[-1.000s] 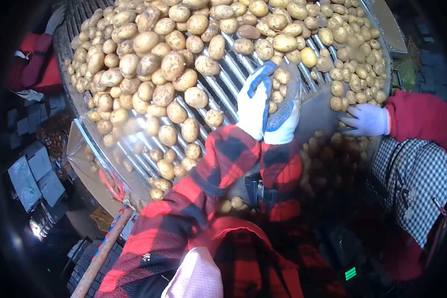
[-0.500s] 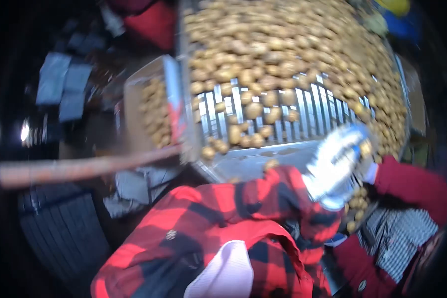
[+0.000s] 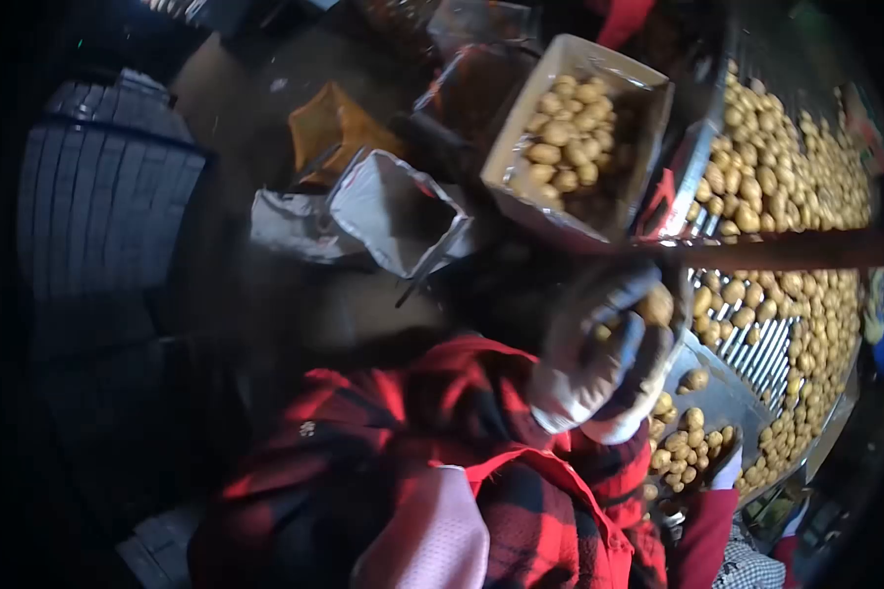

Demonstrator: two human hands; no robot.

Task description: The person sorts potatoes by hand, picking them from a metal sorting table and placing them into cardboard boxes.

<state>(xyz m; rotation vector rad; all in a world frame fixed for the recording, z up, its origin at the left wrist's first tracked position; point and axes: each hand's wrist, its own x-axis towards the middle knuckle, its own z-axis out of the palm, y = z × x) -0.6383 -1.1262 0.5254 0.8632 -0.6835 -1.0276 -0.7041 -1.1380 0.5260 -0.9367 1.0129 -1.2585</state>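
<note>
My left hand [image 3: 572,358], in a pale glove with bluish fingers, is curled beside my right hand [image 3: 648,383], also gloved. Both are close together in front of my red and black checked jacket. A potato [image 3: 655,305] sits at their fingers, and a smaller bit of potato shows between the hands. Motion blur hides exactly which fingers hold which potato. To the right lies the potato-covered slatted table [image 3: 722,368], with loose potatoes [image 3: 685,447] on its near metal part. Above my hands is a cardboard box [image 3: 511,147] partly filled with potatoes.
A brown bar [image 3: 786,250] crosses above the table. A co-worker's maroon sleeve [image 3: 702,530] and gloved hand [image 3: 727,471] are at the lower right. An open white bag [image 3: 395,211], an orange bag [image 3: 329,128] and stacked grey blocks [image 3: 108,206] are to the left.
The view has swung left, bringing the box and bags toward the middle and the table to the right. My gloved hands have moved away from the slatted table, holding potatoes.
</note>
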